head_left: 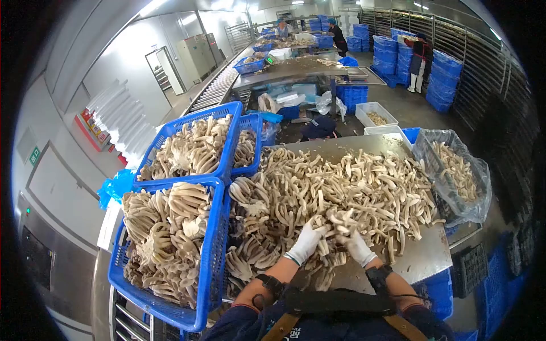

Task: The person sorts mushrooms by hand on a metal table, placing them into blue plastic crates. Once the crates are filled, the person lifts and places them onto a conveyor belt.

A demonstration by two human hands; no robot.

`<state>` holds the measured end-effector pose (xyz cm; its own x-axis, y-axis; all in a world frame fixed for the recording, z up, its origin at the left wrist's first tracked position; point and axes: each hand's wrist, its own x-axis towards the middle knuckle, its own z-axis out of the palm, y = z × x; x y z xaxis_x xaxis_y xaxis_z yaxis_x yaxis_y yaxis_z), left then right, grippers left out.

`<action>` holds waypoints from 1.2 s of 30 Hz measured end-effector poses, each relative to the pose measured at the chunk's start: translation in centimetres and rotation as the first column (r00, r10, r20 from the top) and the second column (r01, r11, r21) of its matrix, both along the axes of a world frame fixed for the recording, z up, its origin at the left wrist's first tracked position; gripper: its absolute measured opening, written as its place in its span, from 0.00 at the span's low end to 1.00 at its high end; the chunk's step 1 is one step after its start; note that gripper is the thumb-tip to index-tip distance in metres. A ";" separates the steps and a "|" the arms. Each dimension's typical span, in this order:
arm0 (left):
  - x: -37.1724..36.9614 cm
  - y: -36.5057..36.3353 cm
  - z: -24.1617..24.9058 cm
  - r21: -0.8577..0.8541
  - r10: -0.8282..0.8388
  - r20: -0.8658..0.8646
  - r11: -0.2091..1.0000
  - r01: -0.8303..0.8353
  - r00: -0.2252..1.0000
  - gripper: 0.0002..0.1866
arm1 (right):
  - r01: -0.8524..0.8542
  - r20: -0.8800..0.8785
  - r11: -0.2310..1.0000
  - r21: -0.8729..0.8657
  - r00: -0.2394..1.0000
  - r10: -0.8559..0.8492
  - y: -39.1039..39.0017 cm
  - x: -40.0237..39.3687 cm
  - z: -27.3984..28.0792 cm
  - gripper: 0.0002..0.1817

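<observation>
My left hand (306, 243), in a white glove, is closed on some pale long-stemmed mushrooms (323, 246) near the front of the steel table. Close beside it, my right hand (359, 250), also gloved in white, grips mushrooms (343, 219) from the other side. Part of the fingers of both hands is hidden by the stems. A broad heap of loose mushrooms (352, 182) spreads over the table beyond my hands. Larger uncut-looking clumps (250, 196) lie at its left side.
Left of the table stand blue crates (211, 256) full of mushroom clumps, with another blue crate (230, 153) behind. At the right is a plastic-lined crate (478, 187) holding loose mushrooms. A person in a dark cap (319, 127) is across the table. Other workers and stacked blue crates (445, 82) appear farther back.
</observation>
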<state>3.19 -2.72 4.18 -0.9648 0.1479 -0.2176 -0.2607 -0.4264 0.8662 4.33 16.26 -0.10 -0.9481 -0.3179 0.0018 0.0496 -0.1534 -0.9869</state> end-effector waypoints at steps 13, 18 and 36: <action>1.5 -1.2 -2.1 -0.147 -0.194 -0.076 0.972 0.181 0.978 0.15 | -0.025 0.249 0.982 -0.188 0.966 0.072 -2.1 -0.2 0.9 0.20; 2.3 -1.9 -1.8 -0.108 -0.073 0.183 0.990 0.094 0.980 0.23 | -0.042 0.139 0.999 -0.028 0.989 0.045 -1.8 -0.1 0.9 0.21; 4.6 -2.0 -9.3 -0.926 -0.401 -0.216 0.373 -0.057 0.890 0.26 | -0.149 0.088 0.169 0.974 0.941 0.325 3.3 1.3 -7.0 0.21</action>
<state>7.81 -4.68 -5.12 -0.9657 0.2596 0.0042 0.1834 0.6706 0.7188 5.67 19.55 -7.05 -0.8447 -0.3639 -0.3925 -0.2286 0.9084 -0.3502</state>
